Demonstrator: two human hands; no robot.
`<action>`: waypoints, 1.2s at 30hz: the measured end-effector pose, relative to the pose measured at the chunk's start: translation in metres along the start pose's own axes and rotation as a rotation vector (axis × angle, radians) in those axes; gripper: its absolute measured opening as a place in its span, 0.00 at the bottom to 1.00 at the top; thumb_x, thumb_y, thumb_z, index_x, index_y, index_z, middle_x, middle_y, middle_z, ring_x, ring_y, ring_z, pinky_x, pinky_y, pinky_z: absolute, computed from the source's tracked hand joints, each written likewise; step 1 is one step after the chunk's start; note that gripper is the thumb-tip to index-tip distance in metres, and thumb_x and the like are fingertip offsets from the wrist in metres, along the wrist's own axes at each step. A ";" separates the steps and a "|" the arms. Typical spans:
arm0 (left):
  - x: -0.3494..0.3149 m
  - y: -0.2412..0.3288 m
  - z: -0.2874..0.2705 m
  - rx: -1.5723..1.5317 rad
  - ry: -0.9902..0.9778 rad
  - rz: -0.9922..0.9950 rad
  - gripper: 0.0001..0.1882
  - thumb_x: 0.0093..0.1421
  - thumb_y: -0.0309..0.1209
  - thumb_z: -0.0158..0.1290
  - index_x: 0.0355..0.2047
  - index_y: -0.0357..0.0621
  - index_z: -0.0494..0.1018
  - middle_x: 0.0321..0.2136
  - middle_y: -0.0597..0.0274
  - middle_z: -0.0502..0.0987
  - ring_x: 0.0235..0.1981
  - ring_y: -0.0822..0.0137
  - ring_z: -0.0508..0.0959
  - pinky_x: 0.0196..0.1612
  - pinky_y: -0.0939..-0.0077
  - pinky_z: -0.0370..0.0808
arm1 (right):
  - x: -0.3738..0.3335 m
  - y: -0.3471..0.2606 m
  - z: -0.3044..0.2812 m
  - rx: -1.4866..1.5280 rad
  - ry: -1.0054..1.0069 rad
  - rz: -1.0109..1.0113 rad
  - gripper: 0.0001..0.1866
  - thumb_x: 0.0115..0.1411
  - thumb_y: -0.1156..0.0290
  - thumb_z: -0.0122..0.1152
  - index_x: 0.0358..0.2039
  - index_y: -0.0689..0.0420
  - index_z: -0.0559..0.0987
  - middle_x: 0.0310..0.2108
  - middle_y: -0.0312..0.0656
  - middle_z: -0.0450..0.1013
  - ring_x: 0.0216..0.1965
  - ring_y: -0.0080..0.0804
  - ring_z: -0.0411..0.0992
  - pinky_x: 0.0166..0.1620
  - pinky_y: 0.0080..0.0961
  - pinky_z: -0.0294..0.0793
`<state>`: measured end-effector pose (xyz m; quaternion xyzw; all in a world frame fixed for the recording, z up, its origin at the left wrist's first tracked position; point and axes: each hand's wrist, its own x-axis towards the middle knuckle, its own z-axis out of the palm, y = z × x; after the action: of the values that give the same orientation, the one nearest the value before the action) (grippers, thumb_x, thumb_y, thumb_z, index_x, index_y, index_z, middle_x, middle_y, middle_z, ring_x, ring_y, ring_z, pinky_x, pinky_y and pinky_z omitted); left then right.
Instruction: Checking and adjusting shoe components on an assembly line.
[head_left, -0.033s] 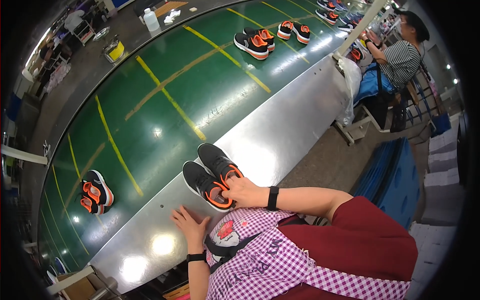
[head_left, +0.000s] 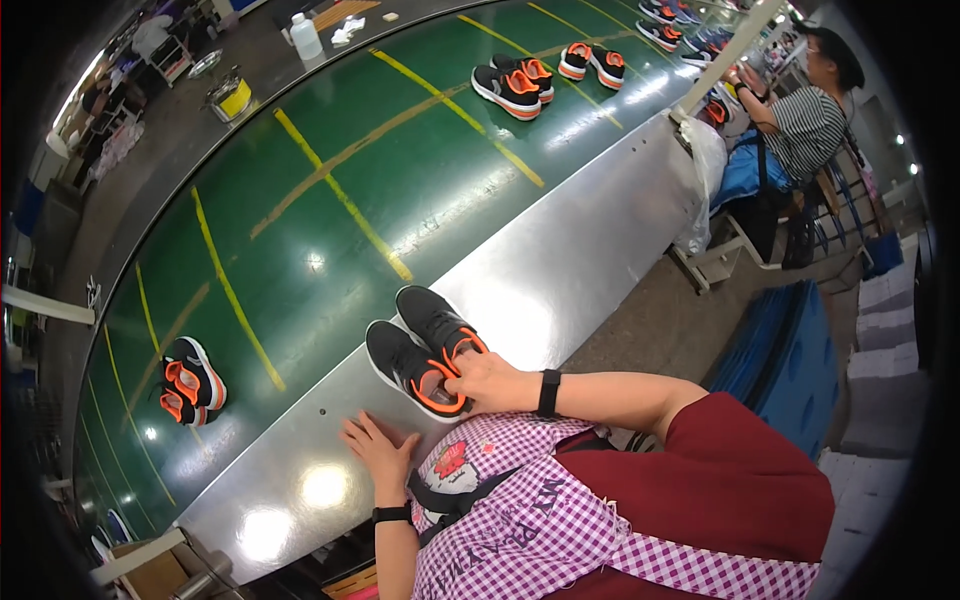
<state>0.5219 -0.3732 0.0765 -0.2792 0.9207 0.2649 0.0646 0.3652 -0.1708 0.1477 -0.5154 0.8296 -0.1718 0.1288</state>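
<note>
A pair of black sneakers with orange lining stands on the metal ledge in front of me, toes toward the green belt. My right hand [head_left: 493,383] is closed at the opening of the nearer sneaker [head_left: 397,357], its fingers gripping the heel collar. The farther sneaker [head_left: 432,315] sits right beside it, partly hidden behind my hand. To the left of the pair, my left hand [head_left: 380,449] rests on the metal ledge [head_left: 300,440] with fingers spread, holding nothing.
Beyond the ledge runs a green belt [head_left: 330,255] with yellow lines. It carries a sneaker pair [head_left: 192,383] at left and more pairs [head_left: 514,88] farther up. A white bottle [head_left: 305,38] and a yellow can [head_left: 233,98] stand past it. A co-worker [head_left: 800,125] sits at right, near blue sheets [head_left: 780,350].
</note>
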 end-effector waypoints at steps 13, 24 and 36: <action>0.001 -0.002 -0.008 0.048 -0.061 -0.089 0.60 0.36 0.45 0.67 0.61 0.38 0.41 0.61 0.32 0.37 0.62 0.31 0.38 0.60 0.41 0.44 | 0.117 0.157 -0.106 -0.227 0.090 0.231 0.24 0.42 0.50 0.65 0.39 0.49 0.77 0.35 0.49 0.71 0.42 0.45 0.70 0.42 0.38 0.71; -0.001 -0.001 -0.016 0.025 0.000 -0.115 0.58 0.32 0.45 0.69 0.60 0.45 0.47 0.62 0.39 0.42 0.62 0.34 0.43 0.59 0.43 0.49 | 0.178 0.161 -0.069 -0.209 0.438 -0.021 0.28 0.42 0.72 0.65 0.47 0.53 0.69 0.53 0.54 0.58 0.54 0.52 0.58 0.53 0.44 0.59; -0.007 -0.007 -0.022 0.124 0.114 0.017 0.51 0.37 0.48 0.66 0.58 0.43 0.54 0.59 0.37 0.51 0.58 0.32 0.52 0.54 0.50 0.61 | 0.034 0.006 0.043 -0.142 0.011 0.072 0.40 0.46 0.56 0.66 0.58 0.52 0.59 0.59 0.60 0.48 0.61 0.63 0.45 0.57 0.57 0.50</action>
<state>0.5324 -0.3864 0.0934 -0.2815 0.9398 0.1917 0.0267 0.3619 -0.2057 0.1048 -0.4920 0.8584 -0.1106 0.0937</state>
